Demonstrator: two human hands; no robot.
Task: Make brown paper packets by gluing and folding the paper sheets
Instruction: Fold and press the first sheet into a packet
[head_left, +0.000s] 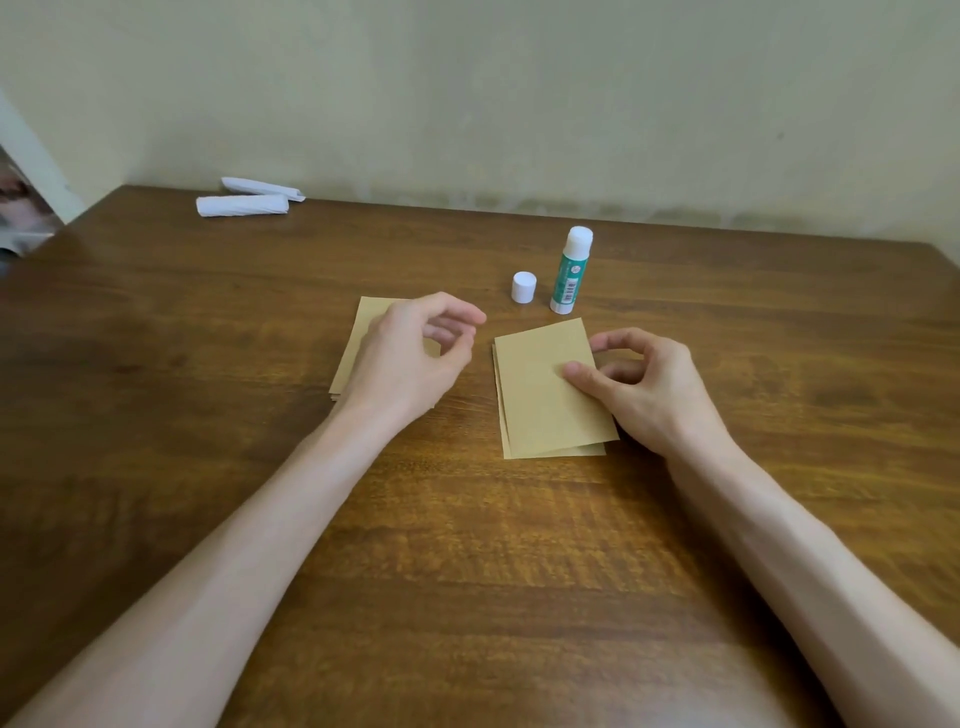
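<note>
Two small stacks of brown paper lie on the wooden table (208, 364). My left hand (410, 358) hovers over the left stack (363, 338) with fingers loosely curled, holding nothing. My right hand (649, 384) pinches the right edge of the top sheet of the right stack (545, 400), thumb on top. That top sheet sits slightly askew on the ones below. A green and white glue stick (570, 273) stands upright and uncapped just beyond the right stack. Its white cap (523, 287) stands beside it on the left.
Two white rolled paper pieces (244, 204) lie at the far left of the table near the wall. The table's left edge runs diagonally at the far left.
</note>
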